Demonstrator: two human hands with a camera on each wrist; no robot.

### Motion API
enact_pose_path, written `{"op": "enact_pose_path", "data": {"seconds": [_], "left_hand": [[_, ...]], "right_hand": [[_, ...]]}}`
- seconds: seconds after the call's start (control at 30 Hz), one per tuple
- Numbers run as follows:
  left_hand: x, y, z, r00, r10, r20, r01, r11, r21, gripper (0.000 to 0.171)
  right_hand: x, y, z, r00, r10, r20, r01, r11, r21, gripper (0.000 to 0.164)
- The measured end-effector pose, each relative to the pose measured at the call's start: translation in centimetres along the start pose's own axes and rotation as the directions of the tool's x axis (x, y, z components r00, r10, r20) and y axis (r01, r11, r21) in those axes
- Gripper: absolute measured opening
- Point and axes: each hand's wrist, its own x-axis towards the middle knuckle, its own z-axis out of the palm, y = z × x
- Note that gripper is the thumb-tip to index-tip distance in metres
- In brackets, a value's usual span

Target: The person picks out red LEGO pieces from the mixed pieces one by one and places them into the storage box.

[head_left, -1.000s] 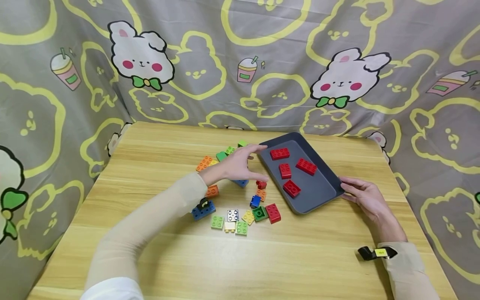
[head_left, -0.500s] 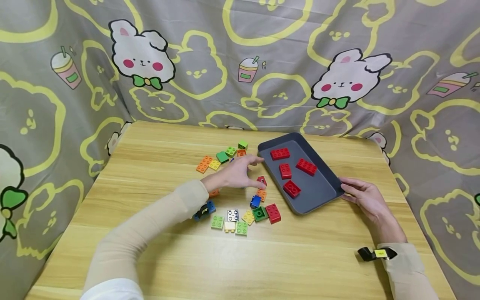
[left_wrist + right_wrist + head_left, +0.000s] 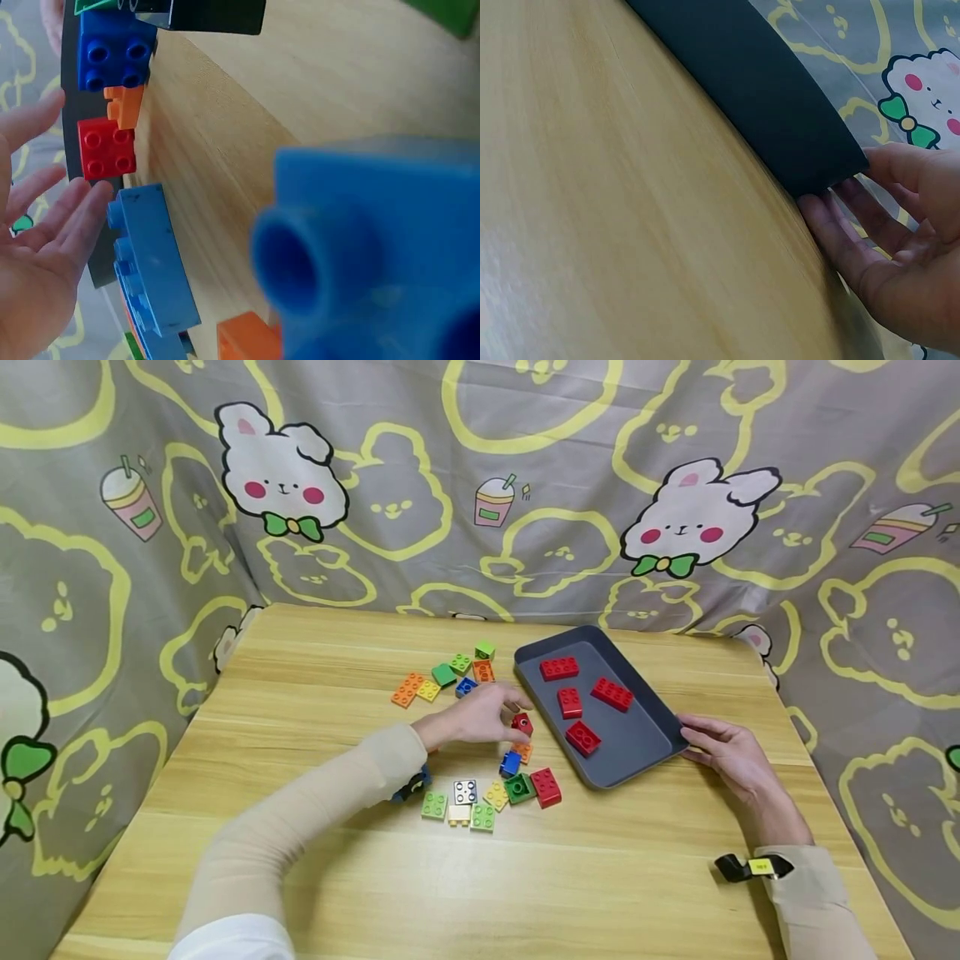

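My left hand (image 3: 480, 714) reaches over the scattered toy bricks. Its thumb and fingers are spread on either side of a small red brick with an eye mark (image 3: 522, 724). In the left wrist view that red brick (image 3: 107, 148) lies between the thumb and the fairly straight fingertips, and a gap shows on the thumb side. At the right, my right hand (image 3: 727, 756) pinches the near right corner of a dark grey tray (image 3: 637, 756). The right wrist view shows the thumb at the rim of the tray (image 3: 757, 97) and fingers below it. Several red bricks (image 3: 570, 702) lie in the tray.
Left of the tray stands a blue brick (image 3: 511, 764), beside a dark green brick (image 3: 519, 788) and a red brick (image 3: 547, 787). Orange (image 3: 408, 690) and light green bricks (image 3: 434, 804) lie farther left. A patterned curtain (image 3: 420, 485) hangs behind the wooden table (image 3: 480, 893).
My left hand has come down and slightly nearer, its thumb and fingers closing in about the small red brick. The right hand and the tray have stayed in place.
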Motion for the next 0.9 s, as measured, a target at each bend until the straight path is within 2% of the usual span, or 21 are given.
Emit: {"op": "enact_pose_path", "data": {"seconds": [0.4,0.67,0.9], "left_hand": [[0.7,-0.1,0.8,0.999,0.048,0.011,-0.049,0.995,0.087,0.033],[0.7,0.0,0.8,0.999,0.04,0.011,-0.041,0.997,0.06,0.032],[0.5,0.9,-0.1,0.999,0.039,0.002,-0.039,0.999,-0.011,0.034]], "right_hand": [[0.0,0.1,0.1,1.0,0.001,0.003,-0.001,1.0,0.026,0.028],[-0.2,-0.1,0.2,1.0,0.006,0.01,-0.007,0.999,0.053,0.029],[-0.2,-0.1,0.1,1.0,0.013,0.008,-0.014,0.999,0.052,0.03]]}}
